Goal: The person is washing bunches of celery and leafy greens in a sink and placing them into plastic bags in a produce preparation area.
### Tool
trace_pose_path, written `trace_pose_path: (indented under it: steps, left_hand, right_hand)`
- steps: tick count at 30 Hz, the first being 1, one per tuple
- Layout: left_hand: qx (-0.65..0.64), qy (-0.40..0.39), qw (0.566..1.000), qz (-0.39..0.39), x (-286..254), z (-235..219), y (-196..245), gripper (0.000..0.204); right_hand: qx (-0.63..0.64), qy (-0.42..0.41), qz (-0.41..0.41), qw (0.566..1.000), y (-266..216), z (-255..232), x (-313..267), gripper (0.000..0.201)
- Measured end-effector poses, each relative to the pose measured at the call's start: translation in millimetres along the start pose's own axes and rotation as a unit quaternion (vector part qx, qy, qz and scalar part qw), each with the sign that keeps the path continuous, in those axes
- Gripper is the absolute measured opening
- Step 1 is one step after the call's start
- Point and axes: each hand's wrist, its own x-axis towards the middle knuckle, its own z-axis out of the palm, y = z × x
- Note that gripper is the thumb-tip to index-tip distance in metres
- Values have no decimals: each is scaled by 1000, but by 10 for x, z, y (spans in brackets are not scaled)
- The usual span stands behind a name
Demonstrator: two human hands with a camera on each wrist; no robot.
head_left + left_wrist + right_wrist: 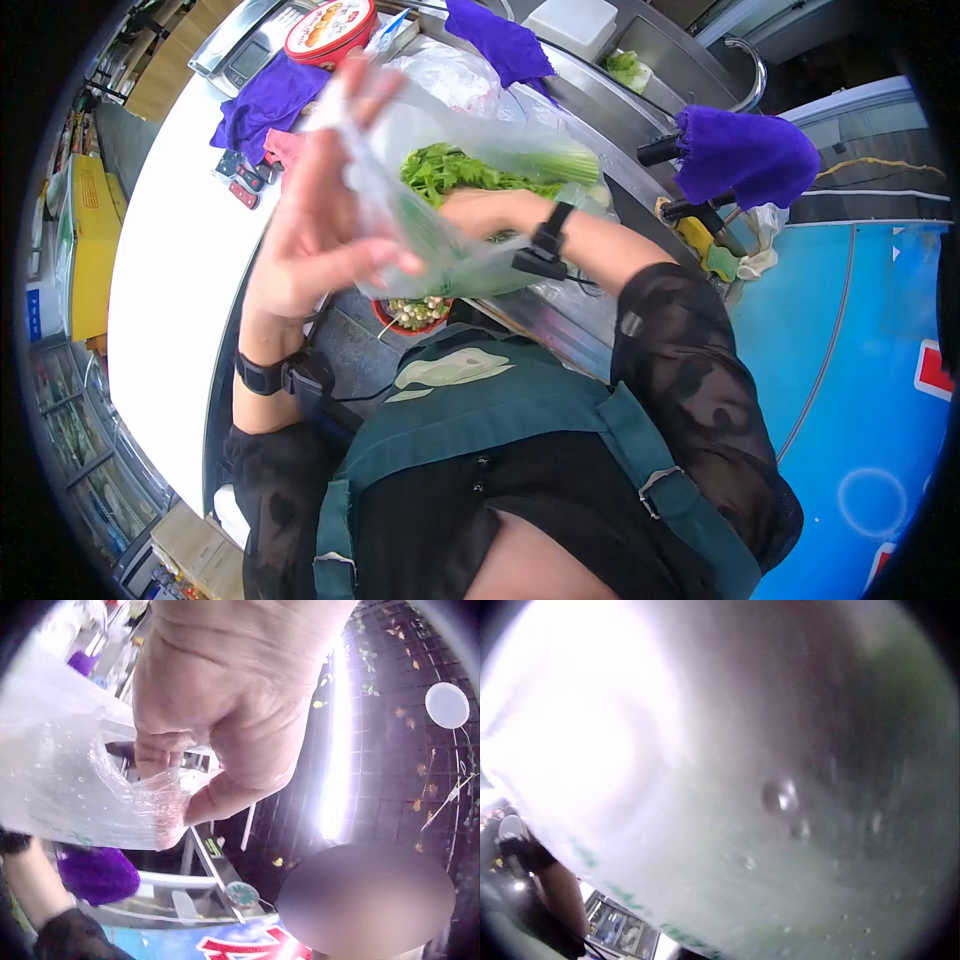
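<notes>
My left hand (318, 215) is raised at the left of the head view, blurred. In the left wrist view, its thumb and fingers pinch the edge of a clear plastic bag (82, 776) wet with droplets. Leafy green celery (440, 172) lies in the bag, its pale stalks toward the right. My right hand (490, 208) reaches into the bag against the celery, its fingers hidden by leaves and film; I cannot tell whether they grip it. The bag's film (802, 862) fills most of the right wrist view.
A red-rimmed bowl (412, 316) of small white-and-green pieces stands below the bag. Purple cloths (270, 100), a red round tin (330, 32) and a scale (245, 62) lie on the white counter (170, 300). A steel sink (690, 75) with a tap (758, 75) is at the upper right.
</notes>
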Motion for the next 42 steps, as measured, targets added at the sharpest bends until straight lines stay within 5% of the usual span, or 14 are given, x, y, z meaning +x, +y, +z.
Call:
trace_pose_path:
  steps: [3, 5, 7, 10, 12, 15, 19, 21, 25, 29, 31, 36, 40, 42]
  left_hand:
    - [-35, 24, 999, 20, -124, -182, 1, 95]
    - [-41, 48, 998, -4, -216, -144, 23, 95]
    - [-48, 68, 996, -26, -285, -147, 44, 95]
    - [-33, 22, 984, -176, -390, -166, 19, 96]
    - [-55, 32, 985, -159, -404, -95, -55, 99]
    - [-65, 54, 987, -139, -398, -147, 2, 107]
    - [-20, 104, 993, -51, -386, -241, 13, 106]
    - [-11, 107, 993, -40, -380, -326, 98, 104]
    - [23, 55, 990, -130, -368, -493, 210, 100]
    - [-34, 75, 995, -62, -370, -507, 203, 93]
    - [-19, 73, 996, -49, -318, -475, 248, 87]
    - [-19, 91, 995, -30, -330, -551, 279, 92]
    - [-30, 105, 994, -27, -326, -567, 292, 90]
    - [-18, 124, 992, 0, -203, -537, 356, 88]
  right_hand:
    - [69, 187, -142, 969, 148, 140, -621, 55]
    - [128, 107, -84, 982, 184, 235, -1118, 52]
    - [92, -144, 93, 981, 281, 160, -1478, 66]
    - [11, -239, 295, 925, 306, 139, -1871, 70]
    - [50, 145, 398, 905, 110, 93, -2094, 59]
    - [-93, 336, 354, 868, -153, 207, -2253, 77]
    - [-11, 456, 411, 789, -659, 153, -2396, 84]
    - [121, 669, 265, 684, -960, 39, -2397, 79]
    - [152, 657, 275, 685, -1090, 57, -2465, 67]
    - [366, 696, 140, 602, -1256, -249, -2600, 40]
    - [382, 737, -47, 556, -1333, -389, -2669, 38]
    - [412, 717, -203, 524, -1319, -461, -2703, 47]
    - [387, 720, -105, 566, -1258, -429, -2694, 49]
    - [405, 710, -177, 549, -1421, -558, -2778, 50]
